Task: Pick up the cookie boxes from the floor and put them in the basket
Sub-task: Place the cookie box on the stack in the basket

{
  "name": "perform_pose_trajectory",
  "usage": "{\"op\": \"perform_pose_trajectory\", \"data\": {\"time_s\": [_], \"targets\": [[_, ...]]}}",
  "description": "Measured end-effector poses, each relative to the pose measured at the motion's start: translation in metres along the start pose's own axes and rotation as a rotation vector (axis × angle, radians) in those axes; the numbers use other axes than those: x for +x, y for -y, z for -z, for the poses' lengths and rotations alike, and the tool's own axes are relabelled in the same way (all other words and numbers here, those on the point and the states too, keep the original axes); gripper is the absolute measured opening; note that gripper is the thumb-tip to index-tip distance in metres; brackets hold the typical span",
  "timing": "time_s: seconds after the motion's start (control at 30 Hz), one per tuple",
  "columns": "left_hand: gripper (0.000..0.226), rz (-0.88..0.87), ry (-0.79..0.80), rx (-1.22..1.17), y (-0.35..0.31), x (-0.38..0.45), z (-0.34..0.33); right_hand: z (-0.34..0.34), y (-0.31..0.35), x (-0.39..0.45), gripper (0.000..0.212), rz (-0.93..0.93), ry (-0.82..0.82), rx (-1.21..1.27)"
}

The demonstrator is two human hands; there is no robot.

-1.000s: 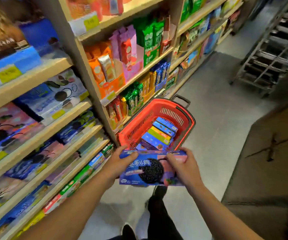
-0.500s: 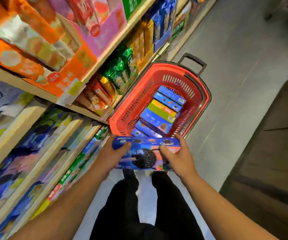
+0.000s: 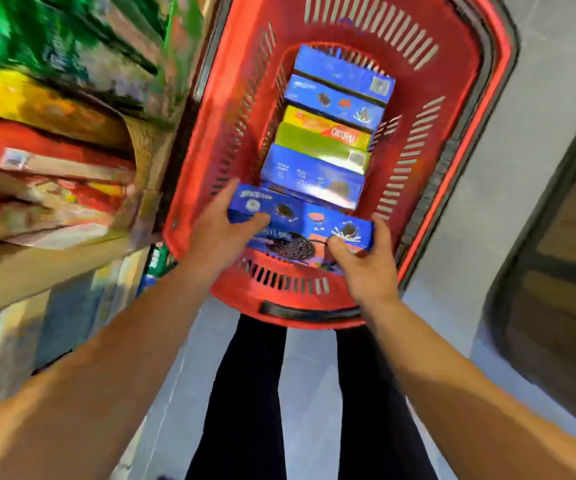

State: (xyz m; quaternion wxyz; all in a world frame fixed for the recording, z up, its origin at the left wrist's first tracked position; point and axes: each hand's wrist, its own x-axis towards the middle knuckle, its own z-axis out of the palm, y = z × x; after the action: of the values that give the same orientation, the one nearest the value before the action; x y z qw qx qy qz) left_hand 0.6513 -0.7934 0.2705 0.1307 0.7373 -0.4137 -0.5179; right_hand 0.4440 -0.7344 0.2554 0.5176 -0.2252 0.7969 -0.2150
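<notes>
**Box held crosswise at the near end of the basket**

While both hands hold it by its ends, the blue cookie box (image 3: pixel 302 221) hangs in the middle of the frame, just inside the near rim of the red basket (image 3: pixel 480 84). The left hand (image 3: pixel 215 233) has its grip clasped on the box's left end, thumb laid over the printed front. The right hand (image 3: pixel 366 261) has its grip clasped on the right end, thumb on the front and fingers wrapped behind the far edge.

The box's long axis runs left to right across the frame, tilted slightly down to the right. That matches the row of boxes (image 3: pixel 328 133) already in the basket, which lie crosswise one behind another toward the top of the frame: blue, blue, yellow, green, blue. The nearest blue one sits just beyond the held box, touching or nearly so; motion blur makes it hard to say which.

The free slot looks to be between that nearest box and the basket's near wall, directly under the hands. So the coming move is likely a straight lowering, with no turn needed. Neither hand is nearer; they share the load evenly. Blurred shelves (image 3: pixel 47 140) fill the left of the frame.
</notes>
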Motion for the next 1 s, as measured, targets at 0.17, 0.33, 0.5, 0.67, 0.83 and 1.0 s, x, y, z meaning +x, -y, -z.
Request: {"op": "perform_pose_trajectory", "data": {"time_s": [0.17,0.33,0.5,0.67,0.83,1.0], "targets": [[0.07,-0.07,0.012,0.114,0.049,0.082,-0.044,-0.038,-0.04,0.07,0.067,-0.001,-0.104,-0.052],[0.068,-0.074,-0.048,0.176,0.095,0.124,-0.088,-0.068,-0.077,0.119,0.073,0.036,-0.192,-0.231],[0.073,-0.077,-0.091,0.203,0.12,0.144,-0.114,-0.08,-0.088,0.14,0.081,0.089,-0.289,-0.329],[0.069,-0.084,-0.129,0.233,0.112,0.132,-0.117,-0.076,-0.086,0.128,0.092,0.1,-0.216,-0.453],[0.061,-0.205,-0.075,0.226,0.064,0.08,-0.073,-0.045,-0.045,0.071,0.093,0.18,-0.041,-0.633],[0.065,-0.261,-0.014,0.273,-0.008,-0.002,-0.016,0.013,0.028,-0.005,0.093,0.435,0.186,-0.86]]}}
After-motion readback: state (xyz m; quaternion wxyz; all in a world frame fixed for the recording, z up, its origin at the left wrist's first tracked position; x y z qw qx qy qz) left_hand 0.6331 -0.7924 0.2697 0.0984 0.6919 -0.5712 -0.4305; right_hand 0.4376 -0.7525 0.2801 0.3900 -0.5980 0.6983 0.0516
